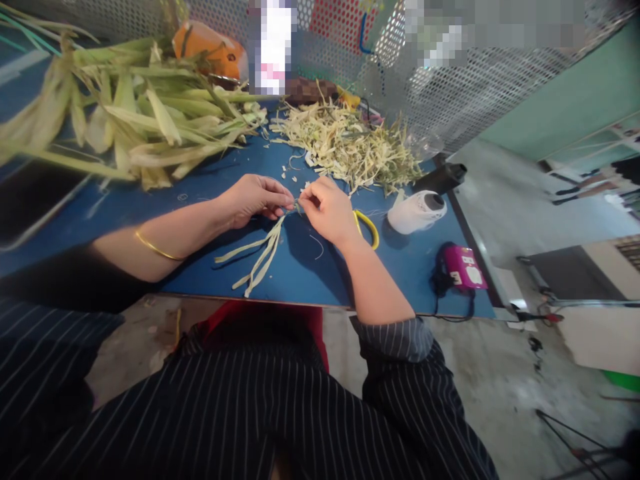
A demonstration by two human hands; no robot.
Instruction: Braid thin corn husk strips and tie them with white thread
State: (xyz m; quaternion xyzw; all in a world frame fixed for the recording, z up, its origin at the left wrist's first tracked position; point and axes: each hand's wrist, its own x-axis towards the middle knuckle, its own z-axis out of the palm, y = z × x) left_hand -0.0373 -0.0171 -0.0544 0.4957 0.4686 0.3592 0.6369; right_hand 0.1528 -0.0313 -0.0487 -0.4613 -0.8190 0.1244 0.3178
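Observation:
Pale green husk strips (pixel 267 252) hang from between my hands and spread over the blue table (pixel 320 280) toward its front edge. My left hand (pixel 261 200) pinches the strips' upper end between thumb and fingers. Close beside it on the right, my right hand (pixel 325 208) has its fingertips pressed together on the same end. The small part between the fingertips is mostly hidden. Yellow scissors handles (pixel 367 230) show just right of my right hand, partly covered by it. A short loose thread (pixel 317 247) lies below my hands.
Large husks (pixel 150 120) are heaped at the back left, shredded strips (pixel 350 143) at the back centre. On the right are a white thread spool (pixel 417 212), a black cylinder (pixel 440 179) and a magenta box (pixel 466 268) with a black cord. A perforated metal panel (pixel 330 67) stands behind.

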